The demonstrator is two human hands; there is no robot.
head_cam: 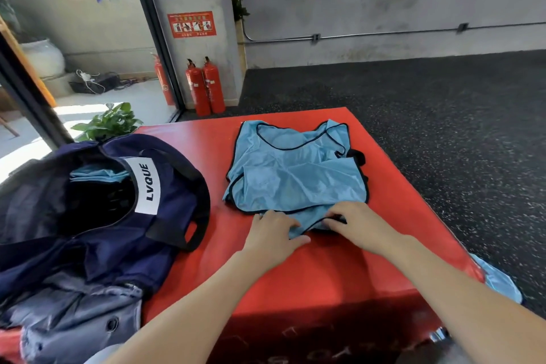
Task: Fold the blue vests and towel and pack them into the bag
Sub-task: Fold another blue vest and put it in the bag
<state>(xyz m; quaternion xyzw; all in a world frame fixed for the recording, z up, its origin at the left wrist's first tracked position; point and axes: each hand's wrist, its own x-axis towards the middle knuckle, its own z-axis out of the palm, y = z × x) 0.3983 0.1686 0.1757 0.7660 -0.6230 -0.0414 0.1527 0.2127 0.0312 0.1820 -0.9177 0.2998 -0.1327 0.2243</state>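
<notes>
Blue mesh shows inside our open navy bag (pixel 88 216) at the left, so we judge some folded fabric (pixel 97 174) is already packed. On the red worktop (pixel 310 269), one blue vest (pixel 295 174) lies loosely spread, our left hand (pixel 273 233) and right hand (pixel 359 221) pinching its near hem with curled fingers. Another blue piece (pixel 499 281) hangs off the right edge, so folding and packing remain.

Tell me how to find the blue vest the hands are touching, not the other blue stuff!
Look at the big red mat. The navy bag sits on its left side; right of it a light blue vest with black trim lies spread flat. Both hands, the left hand and right hand, are on its near edge, unlike the blue cloth inside the bag.
</notes>
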